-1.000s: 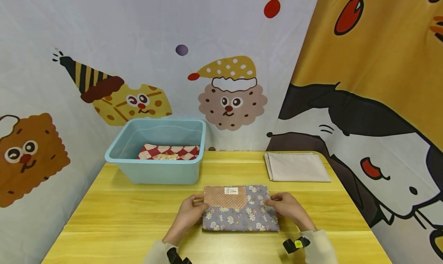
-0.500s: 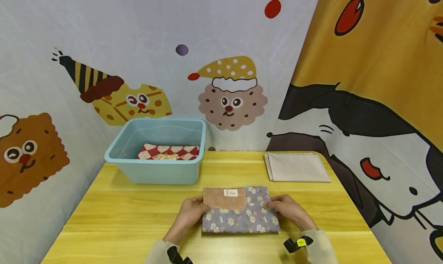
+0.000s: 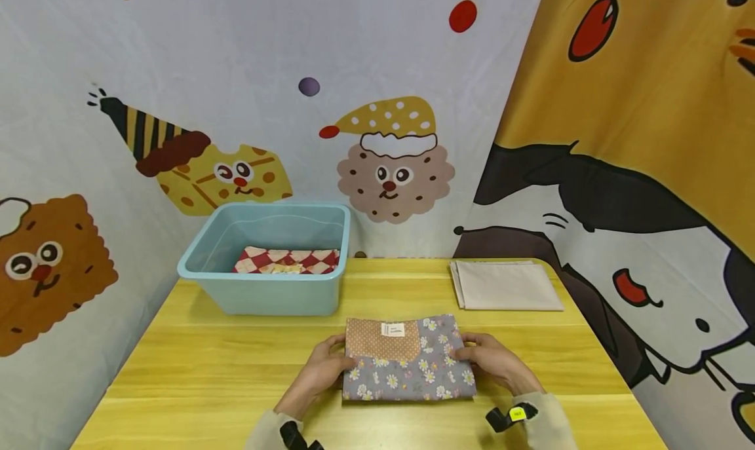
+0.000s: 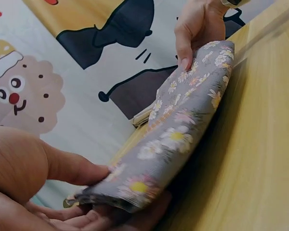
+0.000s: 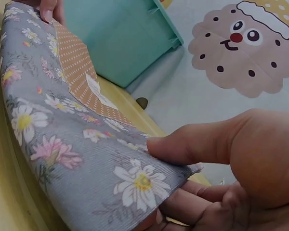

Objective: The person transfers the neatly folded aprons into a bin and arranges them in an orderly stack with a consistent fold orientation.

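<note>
A folded grey cloth [image 3: 407,379] printed with daisies lies between my two hands in the head view. It bears an orange dotted patch [image 3: 377,345] with a small white label [image 3: 392,330] near its far edge. My left hand [image 3: 321,370] pinches the left side, thumb on top and fingers underneath, as the left wrist view shows. On the opposite side my right hand [image 3: 498,363] grips the cloth the same way, its thumb pressing beside a daisy [image 5: 140,182] in the right wrist view. The left wrist view shows the near edge raised off the table.
A light blue plastic tub [image 3: 277,297] stands at the back left of the wooden table [image 3: 224,358]. Inside it lies a red-and-white checked cloth [image 3: 318,260]. A folded beige cloth [image 3: 508,286] rests at the back right. A cartoon-printed curtain [image 3: 236,57] hangs behind.
The floral cloth has shifted slightly toward me with both hands still gripping its sides. My left thumb sits a little nearer to me. The tub and the beige cloth have stayed put.
</note>
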Motion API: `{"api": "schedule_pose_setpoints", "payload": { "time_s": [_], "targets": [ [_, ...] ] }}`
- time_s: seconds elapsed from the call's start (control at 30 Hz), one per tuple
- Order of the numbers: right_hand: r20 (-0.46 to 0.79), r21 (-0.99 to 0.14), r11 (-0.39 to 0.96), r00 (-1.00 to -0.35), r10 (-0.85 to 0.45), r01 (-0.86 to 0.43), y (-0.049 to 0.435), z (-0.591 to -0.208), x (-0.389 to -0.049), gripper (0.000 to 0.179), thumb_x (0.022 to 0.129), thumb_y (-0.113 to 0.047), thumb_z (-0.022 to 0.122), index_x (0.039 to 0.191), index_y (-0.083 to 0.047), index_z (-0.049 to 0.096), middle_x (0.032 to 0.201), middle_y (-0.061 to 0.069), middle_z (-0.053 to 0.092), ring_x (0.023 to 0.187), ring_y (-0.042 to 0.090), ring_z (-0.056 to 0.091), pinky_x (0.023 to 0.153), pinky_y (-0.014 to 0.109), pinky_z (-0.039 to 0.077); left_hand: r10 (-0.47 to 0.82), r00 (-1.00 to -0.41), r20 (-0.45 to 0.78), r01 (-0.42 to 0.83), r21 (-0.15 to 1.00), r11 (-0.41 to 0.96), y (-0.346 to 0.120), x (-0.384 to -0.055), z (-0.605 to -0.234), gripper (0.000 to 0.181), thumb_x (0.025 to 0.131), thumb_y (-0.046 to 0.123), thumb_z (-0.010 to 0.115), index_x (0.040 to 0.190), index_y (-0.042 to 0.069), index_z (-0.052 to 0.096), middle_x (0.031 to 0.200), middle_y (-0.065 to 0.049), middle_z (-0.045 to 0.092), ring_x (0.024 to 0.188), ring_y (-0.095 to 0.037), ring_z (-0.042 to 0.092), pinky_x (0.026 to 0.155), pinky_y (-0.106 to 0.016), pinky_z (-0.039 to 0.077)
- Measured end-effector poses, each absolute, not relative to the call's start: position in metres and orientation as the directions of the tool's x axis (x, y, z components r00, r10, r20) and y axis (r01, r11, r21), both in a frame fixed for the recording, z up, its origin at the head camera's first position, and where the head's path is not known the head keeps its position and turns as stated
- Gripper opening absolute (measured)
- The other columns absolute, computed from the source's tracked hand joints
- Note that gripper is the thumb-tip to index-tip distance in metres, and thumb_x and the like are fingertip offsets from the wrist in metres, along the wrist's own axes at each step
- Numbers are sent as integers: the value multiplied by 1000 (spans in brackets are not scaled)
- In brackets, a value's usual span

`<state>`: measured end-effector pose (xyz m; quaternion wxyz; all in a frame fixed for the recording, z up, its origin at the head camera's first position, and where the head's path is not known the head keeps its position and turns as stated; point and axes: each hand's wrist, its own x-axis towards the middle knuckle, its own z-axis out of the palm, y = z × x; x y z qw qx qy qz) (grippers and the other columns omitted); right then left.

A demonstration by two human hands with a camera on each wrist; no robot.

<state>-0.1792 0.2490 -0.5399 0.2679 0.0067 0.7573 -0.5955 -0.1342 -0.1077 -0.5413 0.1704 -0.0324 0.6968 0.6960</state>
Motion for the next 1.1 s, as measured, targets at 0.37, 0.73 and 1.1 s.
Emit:
{"api": "schedule_pose_setpoints", "payload": {
  "time_s": [0.37,0.73,1.1],
  "targets": [
    [-377,-924,140,-796,-473,355,257,-535,-183,79,104,-24,59,160,7,14,124,9,70,106,21,71,89,39,61,264,-922,-283,-335,925,-178,-114,-140,-546,77,92,-2,63,155,-14,20,139,-32,58,100,-18,69,81,-34,61],
    [-331,-923,12,-776,-536,385,258,-519,-182,81,105,-21,58,162,2,6,123,5,72,108,23,73,90,40,61,301,-924,-237,-322,906,-276,-119,-139,-533,80,95,1,63,159,-6,16,111,-3,74,89,-8,69,79,-27,59],
    [-270,-944,-17,-800,-537,330,259,-499,-181,78,107,-20,54,163,1,3,123,-1,73,106,19,74,89,36,62,362,-915,-180,-297,907,-300,-117,-133,-516,76,97,5,62,158,-10,19,137,-15,64,105,-15,72,88,-31,61]
  ]
}}
